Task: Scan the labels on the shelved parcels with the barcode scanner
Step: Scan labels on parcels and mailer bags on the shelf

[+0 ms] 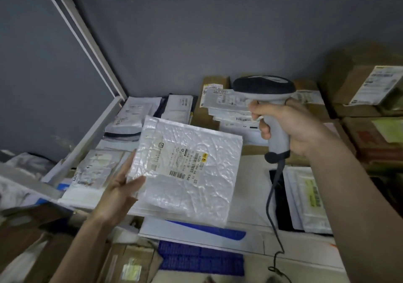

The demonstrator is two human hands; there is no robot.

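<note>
From the head view, the person stood close against a shelf crowded with parcels, a grey wall behind it. The left hand (122, 192) held up a white bubble mailer (187, 169) by its left edge, thumb pressed on the front and the fingers apparently behind, so that its face tilted up above the pile. The shipping label (185, 162) on that mailer lay sideways, its barcode near the middle of the face and in plain sight. The right hand (287, 128) was wrapped firmly round the grip of a grey barcode scanner (267, 99), fingers curled across the front of the handle; whether one of them was pressing the trigger I could not tell. The scanner's dark head sat above and just to the right of the mailer, pointing off to the left rather than down at the label, and its cable (271, 197) trailed down past the shelf edge. Around them lay the rest of the work: flat poly mailers (133, 117) at the back left, a stack of labelled envelopes (226, 106) behind the scanner, and brown cardboard boxes (366, 86) piled on the right. I saw no red beam on the label, so I judged this parcel presented but not yet read. Nothing showed which of the others had been scanned; plenty of labels looked left to do
</note>
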